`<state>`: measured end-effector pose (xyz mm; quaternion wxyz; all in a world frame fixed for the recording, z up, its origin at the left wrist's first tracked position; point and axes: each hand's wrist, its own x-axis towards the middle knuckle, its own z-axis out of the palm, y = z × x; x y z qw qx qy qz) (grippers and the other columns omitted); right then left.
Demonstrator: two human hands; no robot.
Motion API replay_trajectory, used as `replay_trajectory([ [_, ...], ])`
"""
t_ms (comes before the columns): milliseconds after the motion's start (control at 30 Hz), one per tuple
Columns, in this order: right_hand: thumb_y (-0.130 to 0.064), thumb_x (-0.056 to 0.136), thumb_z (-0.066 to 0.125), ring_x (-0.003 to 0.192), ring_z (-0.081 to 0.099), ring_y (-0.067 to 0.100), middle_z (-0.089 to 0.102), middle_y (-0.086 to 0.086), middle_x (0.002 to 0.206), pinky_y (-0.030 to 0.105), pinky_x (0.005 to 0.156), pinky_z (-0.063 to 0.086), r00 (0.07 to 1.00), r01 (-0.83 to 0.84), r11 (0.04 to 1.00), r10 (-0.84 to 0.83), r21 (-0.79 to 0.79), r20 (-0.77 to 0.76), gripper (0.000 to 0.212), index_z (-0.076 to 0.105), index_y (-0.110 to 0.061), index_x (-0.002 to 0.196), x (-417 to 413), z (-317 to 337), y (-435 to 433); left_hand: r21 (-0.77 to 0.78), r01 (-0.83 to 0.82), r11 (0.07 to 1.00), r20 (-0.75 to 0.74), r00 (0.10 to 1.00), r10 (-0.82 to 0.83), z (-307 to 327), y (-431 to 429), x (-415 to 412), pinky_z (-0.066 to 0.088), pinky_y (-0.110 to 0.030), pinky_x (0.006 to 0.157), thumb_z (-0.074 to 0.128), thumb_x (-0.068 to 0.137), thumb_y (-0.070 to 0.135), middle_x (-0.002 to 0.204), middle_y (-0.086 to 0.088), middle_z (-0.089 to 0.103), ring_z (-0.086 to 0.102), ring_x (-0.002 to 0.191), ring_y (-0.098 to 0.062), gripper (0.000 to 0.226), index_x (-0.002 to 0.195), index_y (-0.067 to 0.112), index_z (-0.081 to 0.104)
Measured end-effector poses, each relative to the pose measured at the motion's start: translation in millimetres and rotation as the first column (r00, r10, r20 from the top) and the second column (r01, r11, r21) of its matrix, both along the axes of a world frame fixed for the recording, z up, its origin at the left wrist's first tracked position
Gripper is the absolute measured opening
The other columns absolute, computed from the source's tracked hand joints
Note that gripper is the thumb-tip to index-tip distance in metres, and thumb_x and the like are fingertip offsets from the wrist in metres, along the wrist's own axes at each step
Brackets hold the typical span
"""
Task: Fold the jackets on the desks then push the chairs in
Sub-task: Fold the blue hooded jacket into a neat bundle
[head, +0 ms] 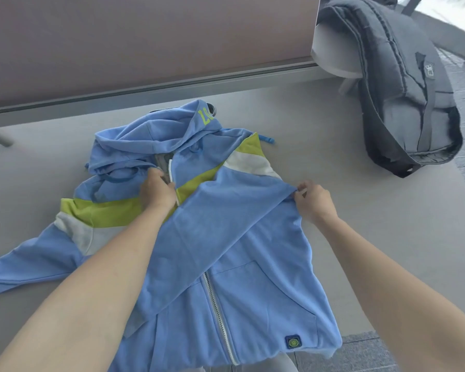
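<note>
A light blue zip hoodie jacket with lime green and white stripes lies front up on the grey desk, hood toward the back. Its right sleeve is folded diagonally across the chest. My left hand grips the fabric near the collar beside the zipper. My right hand pinches the folded edge at the jacket's right shoulder. The jacket's other sleeve trails off to the left edge of the view.
A dark grey backpack lies on the desk at the back right, draped partly over a white chair behind the desk. A mauve partition panel runs along the desk's far edge. Carpet floor shows at the lower right.
</note>
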<state>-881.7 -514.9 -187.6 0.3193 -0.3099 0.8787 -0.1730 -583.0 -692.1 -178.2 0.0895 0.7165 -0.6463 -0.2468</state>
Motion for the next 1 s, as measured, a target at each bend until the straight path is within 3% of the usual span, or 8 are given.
replay_trajectory([
  [67, -0.017, 0.091, 0.049, 0.08, 0.059, 0.033, 0.065, 0.009, 0.087, 0.035, 0.06, 0.047, 1.0, -0.019, 1.0, 0.019, 0.013, -0.006, 0.016, 0.059, -0.014, 0.103, 1.9, 1.6, 0.8, -0.088, 0.217, 0.972, 0.109, 0.972, -0.207, -3.4, 2.7, 5.1, 0.044, -0.045, 0.082, 0.063, 0.09, 0.006, 0.114, -0.015, 0.055, 0.053, 0.103, -0.039, 0.022, 0.111, 0.009, 0.058],
  [167, -0.019, 0.091, 0.049, 0.078, 0.056, 0.031, 0.061, 0.009, 0.091, 0.031, 0.06, 0.042, 0.998, -0.038, 0.997, 0.042, 0.071, -0.052, 0.015, 0.056, -0.017, 0.105, 4.6, 2.3, 2.4, 0.036, 0.505, 0.862, 0.312, 0.814, -0.49, -13.0, 11.4, 12.8, 0.045, -0.049, 0.094, 0.052, 0.093, 0.002, 0.134, -0.012, 0.046, 0.044, 0.115, -0.04, 0.048, 0.14, 0.014, 0.054],
  [333, -0.016, 0.091, 0.054, 0.087, 0.062, 0.036, 0.066, 0.013, 0.093, 0.038, 0.067, 0.052, 0.998, 0.045, 0.998, -0.047, 0.052, 0.037, 0.018, 0.063, -0.005, 0.103, 7.9, 11.6, 13.0, 0.241, 0.393, 0.888, 0.401, 0.793, -0.459, -4.0, 36.3, 10.6, 0.03, -0.048, 0.11, 0.045, 0.098, 0.025, 0.162, -0.004, 0.002, 0.021, 0.138, -0.041, 0.063, 0.155, 0.024, 0.018],
  [467, -0.022, 0.076, 0.057, 0.067, 0.058, 0.03, 0.063, 0.011, 0.073, 0.031, 0.062, 0.044, 0.967, 0.074, 0.991, -0.099, 0.114, 0.237, 0.02, 0.062, -0.004, 0.082, 13.4, 20.9, 38.9, 0.036, 0.417, 0.908, 0.334, 0.851, -0.404, 11.9, 79.4, -1.3, 0.034, -0.054, 0.1, 0.056, 0.097, 0.03, 0.149, -0.02, 0.024, 0.032, 0.128, -0.044, 0.049, 0.14, 0.01, 0.044],
  [600, -0.02, 0.076, 0.056, 0.062, 0.032, 0.02, 0.036, 0.001, 0.062, 0.028, 0.056, 0.027, 0.932, 0.037, 0.991, -0.08, 0.126, 0.353, 0.025, 0.036, -0.018, 0.061, 24.0, 26.5, 54.0, -0.035, 0.614, 0.789, 0.293, 0.761, -0.579, 18.8, 131.1, -24.7, 0.039, -0.055, 0.093, 0.068, 0.089, 0.03, 0.134, -0.021, 0.044, 0.043, 0.117, -0.045, 0.044, 0.127, 0.009, 0.059],
  [800, -0.015, 0.094, 0.048, 0.065, 0.044, 0.021, 0.047, -0.001, 0.067, 0.029, 0.054, 0.033, 0.956, 0.143, 0.985, -0.113, -0.093, 0.271, 0.019, 0.052, -0.012, 0.075, 19.5, 22.8, 55.6, 0.122, 0.873, 0.473, 0.138, 0.457, -0.879, 16.1, 188.2, -68.9, 0.034, -0.039, 0.105, 0.045, 0.101, 0.038, 0.141, -0.004, 0.038, 0.037, 0.129, -0.028, 0.046, 0.143, 0.02, 0.045],
  [900, -0.016, 0.096, 0.052, 0.065, 0.049, 0.022, 0.054, 0.001, 0.073, 0.029, 0.057, 0.039, 0.938, 0.194, 0.974, -0.149, -0.118, 0.314, 0.011, 0.059, -0.01, 0.089, 14.2, 16.8, 65.8, 0.208, 0.875, 0.436, 0.13, 0.418, -0.899, 8.2, 195.5, -73.6, 0.03, -0.037, 0.113, 0.042, 0.102, 0.039, 0.148, -0.006, 0.033, 0.033, 0.136, -0.029, 0.051, 0.15, 0.022, 0.036],
  [1000, -0.012, 0.091, 0.059, 0.05, 0.046, 0.021, 0.055, 0.007, 0.065, 0.026, 0.049, 0.037, 0.871, 0.232, 0.972, -0.191, -0.035, 0.453, 0.013, 0.055, -0.011, 0.079, 14.6, 15.0, 85.2, 0.229, 0.868, 0.441, 0.183, 0.407, -0.895, 5.7, 197.6, -76.2, 0.031, -0.038, 0.112, 0.043, 0.102, 0.041, 0.148, -0.006, 0.031, 0.032, 0.135, -0.03, 0.054, 0.151, 0.021, 0.032],
])
